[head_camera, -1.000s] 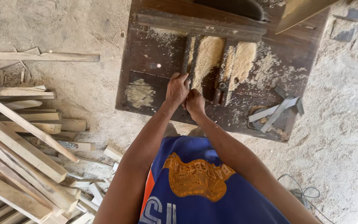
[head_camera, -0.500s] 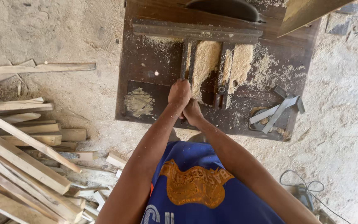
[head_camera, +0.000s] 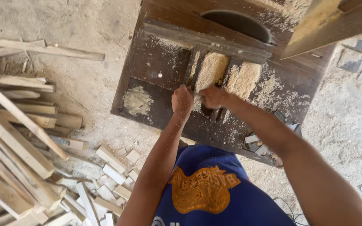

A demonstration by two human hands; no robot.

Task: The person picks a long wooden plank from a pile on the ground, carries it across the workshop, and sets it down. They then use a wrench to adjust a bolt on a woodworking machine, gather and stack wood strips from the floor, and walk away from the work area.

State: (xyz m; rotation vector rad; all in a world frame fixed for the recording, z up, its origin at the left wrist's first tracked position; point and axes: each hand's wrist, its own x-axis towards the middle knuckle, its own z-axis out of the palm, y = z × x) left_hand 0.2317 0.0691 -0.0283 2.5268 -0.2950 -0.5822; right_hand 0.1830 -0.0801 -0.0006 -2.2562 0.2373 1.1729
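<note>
1. Since half a second ago: hands moved a little apart, no more pressed together; view shifted, so the tabletop sits more to the right and looks bigger.
2. Left hand (head_camera: 182, 101): over the dark tabletop (head_camera: 156, 62), near its front edge, fingers curled in on a small pale piece (head_camera: 197, 97). Hard to tell just what the piece is.
3. Right hand (head_camera: 213, 97): just beside the left one, to its right, fingers also bent around the same small pale piece. Grip mostly hidden by the knuckles.
4. Small pale piece: between the two hands, just above the tabletop, close to the near end of the sawdust pile.
5. Sawdust pile (head_camera: 209, 71): pale and yellow, heaped in the middle of the tabletop, just beyond the hands. More dust scattered to the right.
6. Round dark blade guard (head_camera: 236, 24): at the far side of the tabletop, behind a long dark rail (head_camera: 206, 42).
7. Smaller dust patch (head_camera: 137, 100): on the left part of the tabletop, well apart from the hands.
8. Grey metal bits (head_camera: 256, 144): at the near right corner of the tabletop.
9. Long wood slats (head_camera: 13, 138): stacked on the floor to the left.
10. Short wood blocks (head_camera: 112, 167): lying on the floor, near the left arm.
11. Blue shirt (head_camera: 223, 196) with an orange picture: at the bottom, close to the camera.
</note>
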